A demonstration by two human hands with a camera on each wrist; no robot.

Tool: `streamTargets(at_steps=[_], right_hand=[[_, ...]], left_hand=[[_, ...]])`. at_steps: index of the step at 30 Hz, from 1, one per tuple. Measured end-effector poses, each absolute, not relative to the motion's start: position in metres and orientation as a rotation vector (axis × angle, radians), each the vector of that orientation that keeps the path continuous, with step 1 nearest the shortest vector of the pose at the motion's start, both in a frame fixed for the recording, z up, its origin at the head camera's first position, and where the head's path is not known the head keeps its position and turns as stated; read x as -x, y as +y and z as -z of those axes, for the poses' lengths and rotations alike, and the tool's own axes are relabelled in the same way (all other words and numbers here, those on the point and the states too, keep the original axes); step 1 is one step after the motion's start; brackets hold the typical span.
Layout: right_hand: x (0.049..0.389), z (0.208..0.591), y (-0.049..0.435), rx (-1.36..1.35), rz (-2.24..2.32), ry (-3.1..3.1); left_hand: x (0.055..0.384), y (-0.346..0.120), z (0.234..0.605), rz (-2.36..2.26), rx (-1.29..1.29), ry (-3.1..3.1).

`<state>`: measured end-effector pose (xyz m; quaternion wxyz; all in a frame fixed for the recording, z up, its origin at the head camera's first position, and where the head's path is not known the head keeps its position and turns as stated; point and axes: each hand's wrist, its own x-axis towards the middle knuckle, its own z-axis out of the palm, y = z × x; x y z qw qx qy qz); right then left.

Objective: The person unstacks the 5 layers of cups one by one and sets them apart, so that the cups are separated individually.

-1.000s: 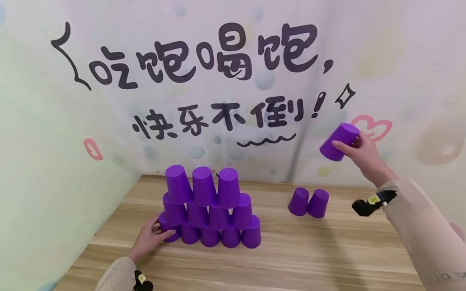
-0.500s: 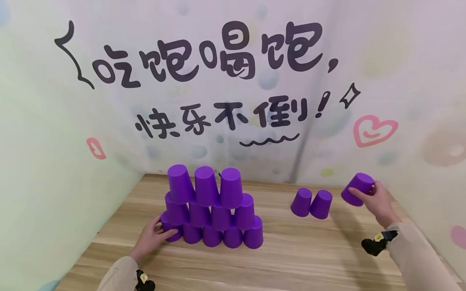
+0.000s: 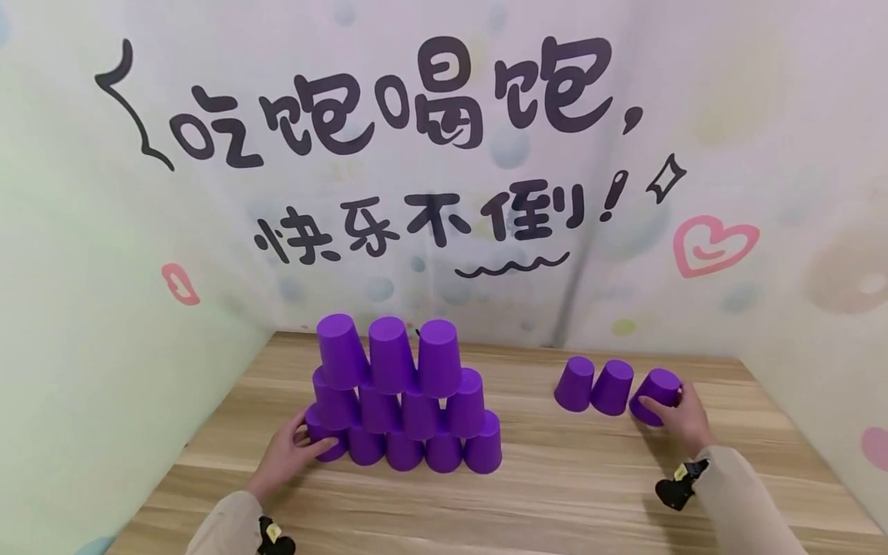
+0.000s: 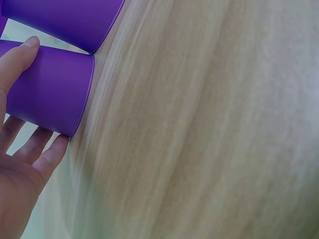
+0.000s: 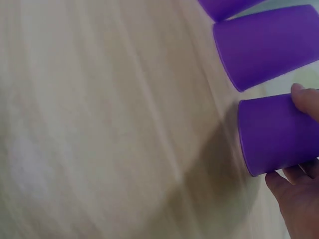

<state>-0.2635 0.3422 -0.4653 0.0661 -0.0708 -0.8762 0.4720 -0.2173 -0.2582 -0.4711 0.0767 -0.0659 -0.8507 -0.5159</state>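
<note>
A pyramid of upside-down purple cups [image 3: 404,451] stands left of centre, with several in each of its lower two rows and three on top. My left hand [image 3: 291,453] grips the leftmost bottom-row cup [image 4: 52,84], thumb on the front and fingers around the far side. On the right, my right hand [image 3: 683,420] holds another purple cup [image 5: 279,132] between thumb and fingers, mouth down, its rim right at the tabletop. Just left of it, two more upside-down purple cups [image 3: 613,388] stand side by side; a narrow gap separates them from the held one.
The wood-grain table [image 3: 555,493] runs back to a pale wall curtain [image 3: 430,169] printed with dark lettering and a pink heart. Side walls close in at left and right. Each wrist wears a small black camera.
My right hand has brought its cup down from in front of the curtain to the table, beside the two standing cups. The left hand and pyramid have stayed put.
</note>
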Motion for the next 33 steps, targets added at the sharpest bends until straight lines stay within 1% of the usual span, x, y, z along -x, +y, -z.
streamTargets(at_steps=[15,33], right_hand=[[0.2673,0.4666,0.3381,0.256,-1.522,-2.602],[0.2657,0.4606,0.3376,0.178,-1.454,-2.714]], left_hand=[[0.2162,-0.2573,0.4729,1.541,0.198,-2.547],[0.2167,-0.2584,0.4714,1.506,0.219,-2.545]])
